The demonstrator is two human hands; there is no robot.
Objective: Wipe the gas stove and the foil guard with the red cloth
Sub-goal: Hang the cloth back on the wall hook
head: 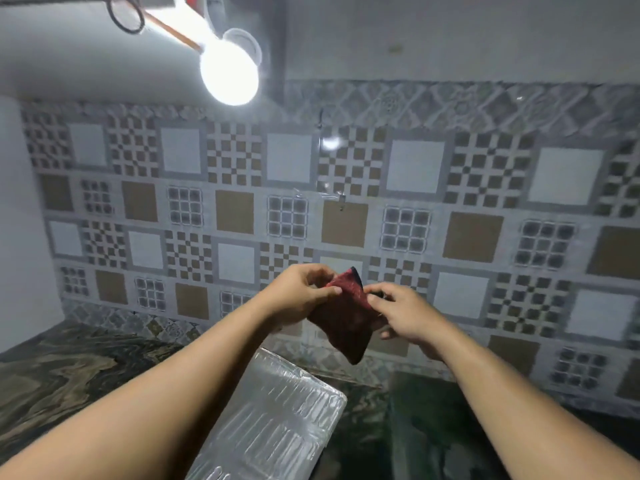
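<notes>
The red cloth (pixel 346 315) hangs folded in the air in front of the patterned tile wall. My left hand (pixel 298 296) pinches its upper left edge between thumb and fingers. My right hand (pixel 403 315) pinches its right edge. Below the hands, the silver foil guard (pixel 273 417) leans tilted on the counter, its ribbed face towards me. The gas stove is not in view.
A dark marbled counter (pixel 69 372) runs left and right of the foil guard. The patterned tile wall (pixel 471 216) stands close behind. A bright bulb (pixel 230 72) glares at the top left.
</notes>
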